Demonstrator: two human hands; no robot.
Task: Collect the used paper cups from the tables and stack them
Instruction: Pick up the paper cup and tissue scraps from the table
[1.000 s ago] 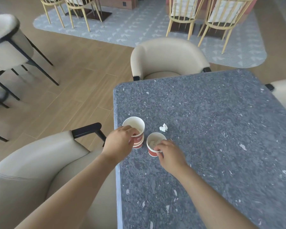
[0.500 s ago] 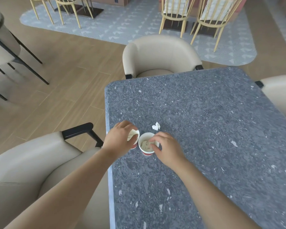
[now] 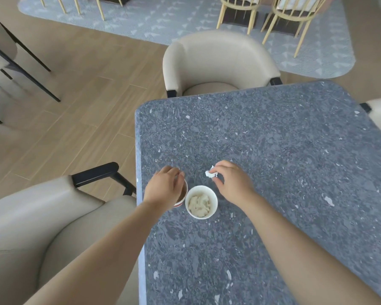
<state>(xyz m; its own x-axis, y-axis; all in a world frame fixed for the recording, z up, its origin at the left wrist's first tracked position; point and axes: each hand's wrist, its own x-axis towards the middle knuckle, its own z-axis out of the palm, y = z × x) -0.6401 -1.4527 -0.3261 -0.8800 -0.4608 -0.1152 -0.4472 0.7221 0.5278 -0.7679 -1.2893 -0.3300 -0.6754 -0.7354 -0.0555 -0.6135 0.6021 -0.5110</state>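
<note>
Dark grey speckled stone worktop (image 3: pixel 284 172), hard and smooth. Red-and-white paper cup (image 3: pixel 201 202) holds crumpled tissue; second red paper cup (image 3: pixel 182 197) touches it, left hand (image 3: pixel 165 190) clamped over its rim. Right hand (image 3: pixel 231 181) pinches small white paper scrap (image 3: pixel 210 174). Best: drop scrap in, then nest cups straight, squeezing lightly.

I can read no word, number, brand or sign anywhere here, not on the red-and-white cup (image 3: pixel 182 200) under my left hand (image 3: pixel 165 189), nor on the bench (image 3: pixel 273 139).
</note>
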